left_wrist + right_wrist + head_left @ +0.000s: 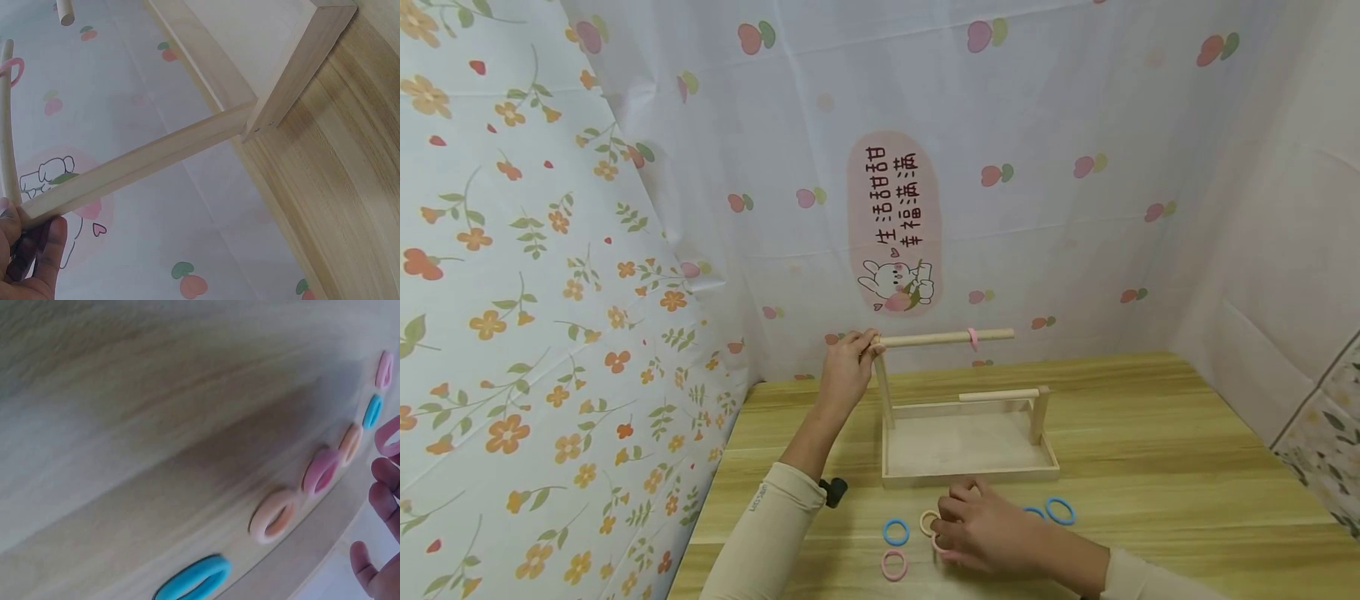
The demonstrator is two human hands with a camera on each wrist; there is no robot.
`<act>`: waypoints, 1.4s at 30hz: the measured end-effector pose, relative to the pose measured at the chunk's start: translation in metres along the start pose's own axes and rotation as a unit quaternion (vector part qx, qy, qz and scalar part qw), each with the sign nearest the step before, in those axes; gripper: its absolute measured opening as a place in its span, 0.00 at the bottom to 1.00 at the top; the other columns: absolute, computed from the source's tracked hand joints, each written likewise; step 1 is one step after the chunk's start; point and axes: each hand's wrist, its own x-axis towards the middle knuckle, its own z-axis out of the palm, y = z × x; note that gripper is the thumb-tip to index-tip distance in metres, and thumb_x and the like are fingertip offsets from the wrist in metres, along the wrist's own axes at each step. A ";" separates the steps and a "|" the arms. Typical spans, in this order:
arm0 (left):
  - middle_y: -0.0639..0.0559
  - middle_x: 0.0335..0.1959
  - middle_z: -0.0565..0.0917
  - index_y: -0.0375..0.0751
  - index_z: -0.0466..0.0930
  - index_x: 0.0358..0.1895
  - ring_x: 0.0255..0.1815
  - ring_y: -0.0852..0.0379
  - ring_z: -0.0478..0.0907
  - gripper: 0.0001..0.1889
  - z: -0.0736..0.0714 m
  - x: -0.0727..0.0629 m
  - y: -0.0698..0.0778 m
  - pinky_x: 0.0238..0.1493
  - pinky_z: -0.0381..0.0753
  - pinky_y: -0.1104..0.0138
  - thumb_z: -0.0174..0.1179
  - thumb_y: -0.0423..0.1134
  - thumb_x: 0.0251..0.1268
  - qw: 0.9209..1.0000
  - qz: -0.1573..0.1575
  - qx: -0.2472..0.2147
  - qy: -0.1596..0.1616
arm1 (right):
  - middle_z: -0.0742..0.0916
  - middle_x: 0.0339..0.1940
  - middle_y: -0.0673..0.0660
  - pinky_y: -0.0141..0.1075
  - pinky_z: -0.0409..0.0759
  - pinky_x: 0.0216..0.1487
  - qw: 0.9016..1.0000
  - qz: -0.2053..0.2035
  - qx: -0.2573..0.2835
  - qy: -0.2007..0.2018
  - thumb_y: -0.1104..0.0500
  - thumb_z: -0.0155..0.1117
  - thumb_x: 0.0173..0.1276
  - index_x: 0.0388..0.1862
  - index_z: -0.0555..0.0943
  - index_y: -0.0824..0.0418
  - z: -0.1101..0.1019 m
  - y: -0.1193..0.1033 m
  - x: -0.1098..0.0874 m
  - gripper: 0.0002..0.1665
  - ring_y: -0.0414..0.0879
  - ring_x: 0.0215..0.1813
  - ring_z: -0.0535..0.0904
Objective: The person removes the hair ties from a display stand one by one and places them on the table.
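A wooden rack (970, 473) has a tray base, two posts and two dowels. My left hand (848, 360) grips the left end of the upper dowel (943, 337) where it meets the tall post (144, 162). A pink ring (973, 337) hangs on that dowel. My right hand (981, 527) is knuckles-up on the table in front of the tray, fingers curled on a pink ring (390, 434) among loose rings. In the left wrist view my left hand's fingers (50, 244) wrap the post top beside the dowel (7, 137).
Loose rings lie on the wooden table (1150, 467): blue (896, 532), beige (929, 522), pink (893, 565), blue (1060, 510). A lower dowel (998, 395) sits on the short right post. Printed curtains close in the left, back and right sides.
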 end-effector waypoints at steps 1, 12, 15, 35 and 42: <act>0.35 0.49 0.92 0.35 0.91 0.62 0.43 0.40 0.92 0.17 0.000 0.000 0.000 0.44 0.94 0.52 0.67 0.39 0.79 1.000 0.000 0.000 0.000 | 0.79 0.43 0.39 0.44 0.81 0.51 1.000 -0.003 -0.003 0.002 0.39 0.70 0.81 0.52 0.90 0.42 0.001 -0.001 0.001 0.12 0.36 0.47 0.69; 0.35 0.49 0.93 0.34 0.91 0.63 0.47 0.39 0.93 0.16 -0.001 0.000 0.000 0.47 0.95 0.52 0.67 0.37 0.80 1.000 0.003 0.003 0.001 | 0.80 0.44 0.38 0.43 0.76 0.51 0.999 -0.046 -0.004 0.022 0.37 0.74 0.76 0.42 0.84 0.38 0.014 -0.014 0.006 0.11 0.35 0.47 0.71; 0.35 0.49 0.93 0.34 0.91 0.63 0.46 0.39 0.93 0.16 -0.001 0.000 0.000 0.45 0.94 0.52 0.67 0.37 0.79 1.000 0.004 0.001 0.003 | 0.79 0.44 0.38 0.43 0.76 0.52 0.999 -0.051 0.000 0.014 0.36 0.73 0.76 0.43 0.84 0.38 0.018 -0.015 0.005 0.11 0.35 0.48 0.72; 0.36 0.49 0.93 0.33 0.90 0.63 0.44 0.41 0.93 0.17 -0.001 0.000 0.000 0.43 0.94 0.54 0.67 0.37 0.79 1.000 0.001 -0.008 0.001 | 0.81 0.44 0.38 0.41 0.78 0.53 0.998 -0.059 -0.011 -0.006 0.35 0.75 0.74 0.50 0.87 0.38 0.025 -0.022 0.013 0.14 0.35 0.49 0.73; 0.35 0.51 0.92 0.32 0.89 0.65 0.49 0.39 0.93 0.18 -0.001 0.000 -0.001 0.48 0.94 0.53 0.66 0.37 0.80 1.000 -0.002 -0.009 -0.002 | 0.80 0.45 0.38 0.39 0.77 0.52 0.998 -0.057 0.001 -0.009 0.34 0.76 0.73 0.52 0.86 0.38 0.026 -0.021 0.013 0.16 0.34 0.48 0.71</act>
